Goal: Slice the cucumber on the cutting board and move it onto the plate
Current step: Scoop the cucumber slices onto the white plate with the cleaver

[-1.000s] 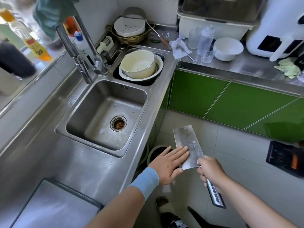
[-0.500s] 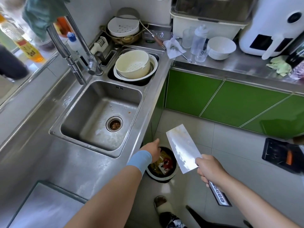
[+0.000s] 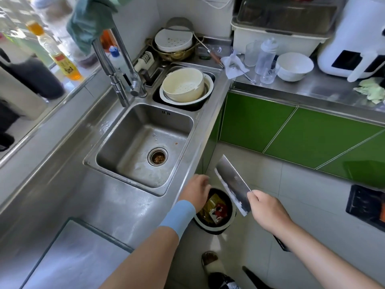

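While over the bin: cleaver point(image 3: 233, 185) held clear of the bench point(image 3: 116, 205), likely shedding scraps
Right hand point(image 3: 268, 209): grip clamped on the cleaver
Left hand point(image 3: 195, 189): near bin point(image 3: 215, 211); grip unclear, looks empty
Cucumber, board, plate: out of view

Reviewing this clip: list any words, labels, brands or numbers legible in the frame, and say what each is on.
None can be read with confidence.
Oil bottle: red and yellow label, print blurred.
Sink: small dark stamp on the back wall and an engraved mark on the right rim, both too small.
Blue-capped bottle: dark marks, illegible.
Cleaver in the right hand: faint mark on the blade, unreadable.
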A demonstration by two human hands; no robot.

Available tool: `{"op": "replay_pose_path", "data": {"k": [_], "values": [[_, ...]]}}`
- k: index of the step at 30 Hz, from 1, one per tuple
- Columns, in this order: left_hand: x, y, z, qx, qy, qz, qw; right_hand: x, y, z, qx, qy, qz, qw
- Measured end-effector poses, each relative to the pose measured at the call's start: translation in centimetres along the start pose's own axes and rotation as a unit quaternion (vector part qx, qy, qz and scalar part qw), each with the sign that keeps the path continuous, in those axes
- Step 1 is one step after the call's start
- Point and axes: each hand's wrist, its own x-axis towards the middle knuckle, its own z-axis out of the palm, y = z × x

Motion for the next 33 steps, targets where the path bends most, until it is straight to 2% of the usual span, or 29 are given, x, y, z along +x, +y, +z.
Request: {"op": "replay_pose_path", "data": {"k": [2,4,6,8,11,14,17,22,29,33], "values": [[-1.0,-0.3,-1.8,-0.020,0.145,0.038,0.989,-0.7,-0.9,-0.2,-0.059,0.007,-0.059,0.996],[-2.1,-0.9,-3.8,-0.012,0.257,0.062,0.964,-1.6,-2.6,-0.6,-0.110,-0.001,-0.121,0.986],[-3.5,-1.6,-5.7,0.003,0.341,0.073,0.937,-2.3,-4.9,-0.9,-0.147,-0.007,-0.182,0.972],[-5.0,-2.4,-7.8,0.013,0.383,0.089,0.919,-2.5,-7.0,-0.4,-0.166,-0.013,-0.241,0.956],[-7.6,-4.5,-10.6,0.067,0.377,0.133,0.914,-2.5,-10.4,1.4,-0.192,-0.038,-0.313,0.929],[-10.9,-7.7,-12.5,0.097,0.327,0.140,0.930,-3.0,-14.3,3.8,-0.215,-0.067,-0.387,0.894],[-15.0,-11.5,-13.5,0.079,0.298,0.044,0.950,-3.6,-17.6,7.5,-0.254,-0.076,-0.466,0.844],[-23.1,-18.2,-14.4,0.104,0.295,-0.057,0.948,-6.4,-22.8,14.5,-0.281,-0.101,-0.575,0.762],[-34.7,-25.5,-12.5,0.111,0.314,-0.201,0.921,-11.5,-26.9,24.5,-0.329,-0.162,-0.693,0.621],[-39.8,-26.7,-10.8,0.106,0.311,-0.270,0.905,-14.4,-28.0,28.4,-0.351,-0.181,-0.730,0.557]]}}
